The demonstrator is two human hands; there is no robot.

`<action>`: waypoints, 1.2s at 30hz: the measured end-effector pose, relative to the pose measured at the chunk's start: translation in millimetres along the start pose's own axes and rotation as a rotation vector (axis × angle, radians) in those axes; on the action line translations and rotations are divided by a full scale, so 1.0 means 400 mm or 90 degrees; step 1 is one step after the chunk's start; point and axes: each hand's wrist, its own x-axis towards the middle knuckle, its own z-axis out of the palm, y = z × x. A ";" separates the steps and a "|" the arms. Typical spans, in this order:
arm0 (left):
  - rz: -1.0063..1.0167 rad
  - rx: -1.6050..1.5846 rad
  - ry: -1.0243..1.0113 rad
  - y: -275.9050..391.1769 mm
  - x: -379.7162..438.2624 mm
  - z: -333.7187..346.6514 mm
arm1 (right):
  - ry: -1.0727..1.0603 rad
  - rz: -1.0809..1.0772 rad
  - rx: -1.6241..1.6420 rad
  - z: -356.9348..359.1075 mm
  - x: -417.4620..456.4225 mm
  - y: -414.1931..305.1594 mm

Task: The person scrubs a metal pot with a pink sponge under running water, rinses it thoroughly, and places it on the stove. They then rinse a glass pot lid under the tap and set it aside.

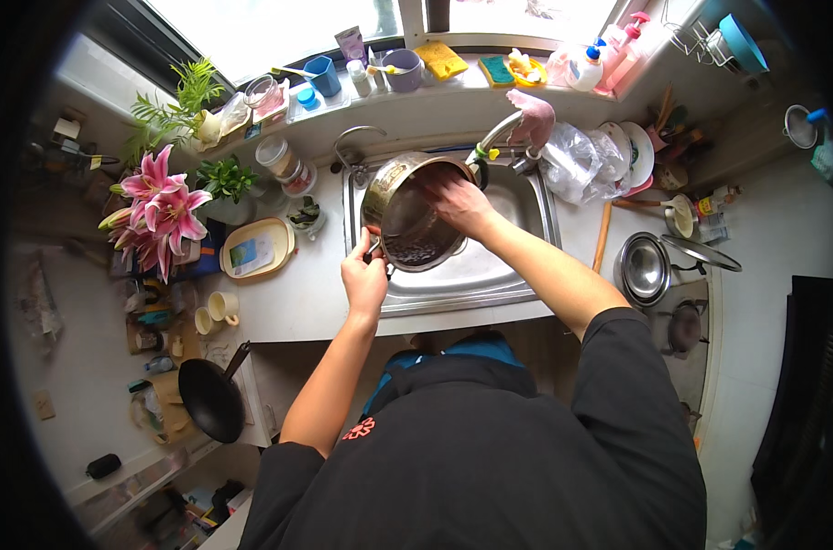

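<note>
A stainless steel pot [416, 213] is tilted over the steel sink [513, 268], its mouth turned towards me. My left hand [365, 278] grips the pot's side handle at the lower left. Inside the pot is my right hand [458, 203], its fingers reaching to the upper inner wall. Whatever lies under those fingers is hidden. Water seems to glint low inside the pot. The faucet [502, 130], with a pink cloth [532, 115] on it, rises behind the pot. A thin curved spout [353, 137] stands at the sink's left back corner.
Sponges [440, 60], cups and bottles line the windowsill. Right of the sink are plastic bags [571, 165], plates [636, 155], a wooden stick [603, 237], steel bowls [643, 268] and a glass lid [702, 252]. Lilies [162, 206], a tray [258, 247], mugs [223, 306] and a black wok [210, 399] stand left.
</note>
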 end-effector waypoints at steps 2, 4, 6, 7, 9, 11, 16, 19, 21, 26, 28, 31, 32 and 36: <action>-0.046 -0.024 0.009 0.002 -0.002 0.017 | -0.030 0.101 0.051 0.024 -0.043 -0.055; -0.023 0.023 0.059 -0.042 0.008 0.017 | -0.158 0.393 0.357 0.000 -0.027 -0.173; -0.005 0.100 0.062 -0.073 0.012 0.040 | 0.025 0.587 0.895 0.149 -0.028 -0.279; 0.000 0.121 0.080 -0.094 0.003 0.007 | 0.009 0.678 1.161 0.072 0.033 -0.311; 0.010 0.166 0.069 -0.112 -0.008 -0.014 | 0.165 0.873 1.499 -0.033 0.109 -0.319; 0.029 0.184 0.065 -0.096 0.001 -0.018 | 0.056 0.717 1.413 0.010 0.071 -0.291; -0.028 0.120 0.023 -0.057 0.008 -0.053 | -0.125 -0.095 -0.024 0.110 -0.046 -0.032; -0.063 0.124 0.020 -0.073 -0.005 -0.052 | 0.021 -0.181 -0.055 0.122 -0.032 0.003; -0.034 0.090 0.072 -0.083 -0.010 -0.054 | -0.245 0.131 0.090 0.109 -0.048 -0.105; 0.003 0.203 0.128 -0.146 -0.024 -0.044 | 0.045 0.844 1.142 0.045 0.052 -0.396; 0.026 0.185 0.144 -0.138 -0.017 -0.048 | 0.113 0.799 1.327 0.046 0.066 -0.375; 0.020 0.102 0.135 -0.084 -0.005 -0.057 | -0.076 0.446 0.777 0.053 -0.023 -0.288; -0.001 0.061 0.114 -0.071 -0.007 -0.063 | -0.094 0.186 0.406 0.046 -0.031 -0.199; -0.046 0.031 0.088 -0.055 -0.037 -0.044 | 0.068 -0.134 -0.036 -0.002 -0.034 -0.029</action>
